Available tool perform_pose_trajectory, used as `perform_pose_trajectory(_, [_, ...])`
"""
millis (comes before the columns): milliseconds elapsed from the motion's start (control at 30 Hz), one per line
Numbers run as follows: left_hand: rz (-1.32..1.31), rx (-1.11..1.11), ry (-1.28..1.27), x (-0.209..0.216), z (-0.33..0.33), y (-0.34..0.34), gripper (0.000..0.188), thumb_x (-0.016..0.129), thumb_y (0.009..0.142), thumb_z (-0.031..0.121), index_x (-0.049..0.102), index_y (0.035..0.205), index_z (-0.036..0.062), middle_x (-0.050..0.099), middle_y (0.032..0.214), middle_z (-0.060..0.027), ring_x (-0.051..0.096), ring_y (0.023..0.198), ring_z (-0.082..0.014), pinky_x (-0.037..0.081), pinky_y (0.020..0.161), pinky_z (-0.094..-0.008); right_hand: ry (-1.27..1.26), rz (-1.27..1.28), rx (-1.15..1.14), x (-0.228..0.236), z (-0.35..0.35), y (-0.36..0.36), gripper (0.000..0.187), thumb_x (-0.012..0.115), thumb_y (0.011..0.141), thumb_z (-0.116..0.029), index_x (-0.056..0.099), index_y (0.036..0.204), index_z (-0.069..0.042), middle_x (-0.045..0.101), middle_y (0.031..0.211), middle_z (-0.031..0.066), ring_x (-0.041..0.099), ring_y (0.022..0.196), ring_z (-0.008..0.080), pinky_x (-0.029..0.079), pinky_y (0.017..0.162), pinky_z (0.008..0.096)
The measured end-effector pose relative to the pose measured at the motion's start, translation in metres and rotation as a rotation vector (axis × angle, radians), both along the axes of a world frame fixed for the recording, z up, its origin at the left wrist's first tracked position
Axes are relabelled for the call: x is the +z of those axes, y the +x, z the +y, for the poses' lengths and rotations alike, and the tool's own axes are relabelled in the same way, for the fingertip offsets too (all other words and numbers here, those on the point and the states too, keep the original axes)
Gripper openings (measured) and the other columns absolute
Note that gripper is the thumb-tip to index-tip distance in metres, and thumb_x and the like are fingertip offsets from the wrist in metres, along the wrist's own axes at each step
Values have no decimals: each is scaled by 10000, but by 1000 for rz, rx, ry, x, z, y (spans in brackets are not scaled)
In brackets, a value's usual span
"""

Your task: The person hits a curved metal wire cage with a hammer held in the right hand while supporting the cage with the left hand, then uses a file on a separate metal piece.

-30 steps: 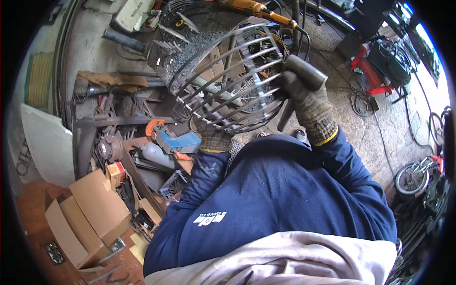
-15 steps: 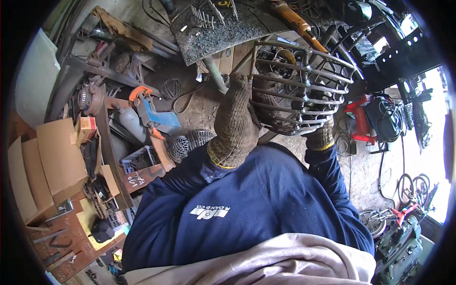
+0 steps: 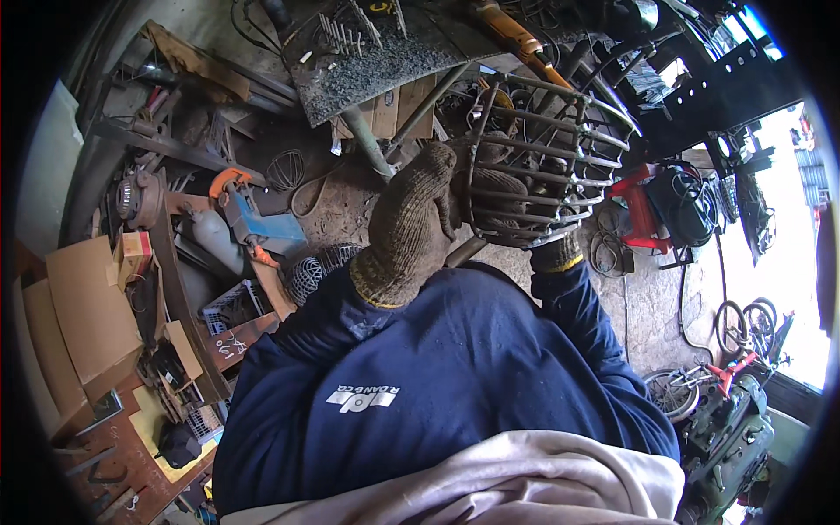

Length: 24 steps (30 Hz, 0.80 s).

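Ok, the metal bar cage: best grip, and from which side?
Probably the left end bar of the metal cage, from the left, fingers curled around it: it's a slim outer edge with open gaps inside, and the left hand is right beside it.

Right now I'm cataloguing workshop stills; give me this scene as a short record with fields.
Main item: rounded metal-bar cage
Left hand: gloved, beside the cage's left rim; grip unclear
Right hand: gloved, partly hidden behind the cage; grip unclear
Ahead: dark table bearing grey grit, orange power tool
Left side: open cardboard box, blue-and-orange tool
Right side: red stool
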State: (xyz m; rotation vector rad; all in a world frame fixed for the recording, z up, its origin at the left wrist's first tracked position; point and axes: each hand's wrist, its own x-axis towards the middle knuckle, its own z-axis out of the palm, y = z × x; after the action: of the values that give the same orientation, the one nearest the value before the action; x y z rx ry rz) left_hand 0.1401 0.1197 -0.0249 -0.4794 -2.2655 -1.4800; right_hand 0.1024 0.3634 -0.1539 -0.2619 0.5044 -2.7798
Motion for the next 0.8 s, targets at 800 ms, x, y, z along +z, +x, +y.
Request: perform_pose_trajectory(800, [-502,-388,422,37,31,-12,292,697,751,-14,638,1037,-3,627,1174,-206,643,1022,-362,542,871,-430,38,-127,67,1,-15,-6,517,333,1022,-468,488,1352,-101,546,1342,137,587,1145,282,532,932,431])
